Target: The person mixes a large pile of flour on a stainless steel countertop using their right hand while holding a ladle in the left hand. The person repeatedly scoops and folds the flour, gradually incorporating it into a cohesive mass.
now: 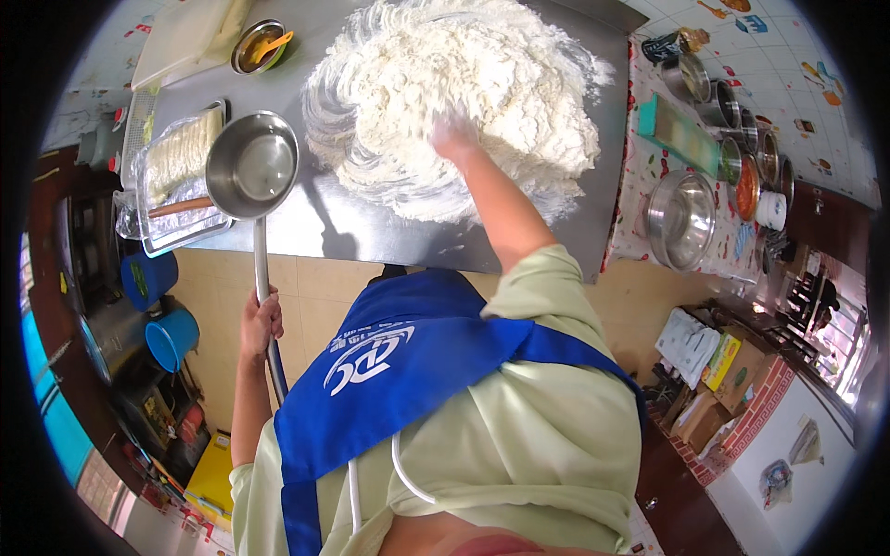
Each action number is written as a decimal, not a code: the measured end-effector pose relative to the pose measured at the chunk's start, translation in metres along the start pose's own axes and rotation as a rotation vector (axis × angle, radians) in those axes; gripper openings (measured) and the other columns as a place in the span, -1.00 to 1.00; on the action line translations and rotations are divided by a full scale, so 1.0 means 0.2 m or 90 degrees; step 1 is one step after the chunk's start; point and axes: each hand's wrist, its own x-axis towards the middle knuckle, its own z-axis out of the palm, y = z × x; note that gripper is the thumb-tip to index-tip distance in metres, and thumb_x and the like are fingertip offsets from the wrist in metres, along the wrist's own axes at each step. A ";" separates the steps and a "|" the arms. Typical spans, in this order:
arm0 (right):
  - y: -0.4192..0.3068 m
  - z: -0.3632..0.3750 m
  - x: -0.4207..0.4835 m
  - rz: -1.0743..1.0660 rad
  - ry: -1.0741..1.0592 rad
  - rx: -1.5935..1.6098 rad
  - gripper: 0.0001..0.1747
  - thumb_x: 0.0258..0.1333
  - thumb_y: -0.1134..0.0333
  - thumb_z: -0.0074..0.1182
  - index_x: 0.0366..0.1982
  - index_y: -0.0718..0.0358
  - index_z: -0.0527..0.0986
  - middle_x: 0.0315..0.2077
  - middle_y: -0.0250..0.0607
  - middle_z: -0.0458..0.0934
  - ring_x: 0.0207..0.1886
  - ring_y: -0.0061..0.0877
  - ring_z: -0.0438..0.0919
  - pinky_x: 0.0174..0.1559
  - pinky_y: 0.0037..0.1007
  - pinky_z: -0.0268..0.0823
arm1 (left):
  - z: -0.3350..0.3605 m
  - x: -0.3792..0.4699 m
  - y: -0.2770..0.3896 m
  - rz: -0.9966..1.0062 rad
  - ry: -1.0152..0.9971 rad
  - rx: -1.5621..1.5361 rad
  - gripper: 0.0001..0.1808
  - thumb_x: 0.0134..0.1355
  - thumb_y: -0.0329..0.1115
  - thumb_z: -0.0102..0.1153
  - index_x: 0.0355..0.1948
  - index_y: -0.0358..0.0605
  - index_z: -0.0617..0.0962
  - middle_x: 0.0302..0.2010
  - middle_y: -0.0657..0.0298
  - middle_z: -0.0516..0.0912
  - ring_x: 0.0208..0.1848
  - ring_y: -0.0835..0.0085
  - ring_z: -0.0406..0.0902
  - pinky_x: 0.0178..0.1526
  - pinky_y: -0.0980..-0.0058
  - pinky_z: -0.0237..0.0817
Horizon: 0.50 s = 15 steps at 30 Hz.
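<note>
A large heap of white flour [514,90], partly clumped, spreads over the metal table [445,247]. My right hand [455,135] is pushed into the near middle of the heap, its fingers dusted with flour and blurred; their shape is hard to make out. Left of my body, my left hand [261,323] grips the long metal handle of a ladle [252,165]. The ladle's deep steel bowl is held over the table's left part, with a little clear liquid seeming to lie at its bottom.
Left are a tray [188,240] with plastic-wrapped dough strips, a wooden stick [181,207] and a metal bowl [240,52] with an orange utensil. On the right stand a large steel bowl [681,221], a green-rimmed box [678,135] and several metal containers. Blue buckets [172,339] stand lower left.
</note>
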 end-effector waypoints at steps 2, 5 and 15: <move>0.03 -0.01 -0.15 -0.047 -0.025 -0.046 -0.45 0.22 0.17 -0.29 0.24 0.09 0.27 0.35 -0.22 0.04 0.40 -0.35 0.00 0.38 -0.20 -0.16 | 0.04 -0.01 0.09 0.026 -0.003 0.013 -0.82 0.24 -0.38 -0.05 -0.16 -0.19 0.36 -0.67 0.44 0.24 -0.76 0.70 0.15 -0.74 0.66 0.02; 0.23 -0.11 -0.22 -0.039 -0.073 -0.053 -0.43 0.28 0.09 -0.40 0.29 0.04 0.19 0.38 -0.27 -0.06 0.44 -0.38 -0.12 0.41 -0.21 -0.31 | 0.14 0.00 0.23 0.048 -0.046 0.029 -0.80 0.24 -0.39 -0.05 -0.13 -0.21 0.36 -0.67 0.43 0.25 -0.76 0.70 0.14 -0.74 0.67 0.02; 0.10 -0.03 0.04 0.041 0.061 0.031 -0.45 0.24 0.09 -0.35 0.20 0.09 0.30 0.31 -0.15 0.14 0.40 -0.25 0.01 0.35 -0.13 -0.13 | 0.55 0.24 0.46 0.163 -0.079 0.258 -0.74 0.22 -0.36 -0.02 -0.12 -0.29 0.37 -0.64 0.31 0.37 -0.73 0.61 0.29 -0.68 0.54 0.14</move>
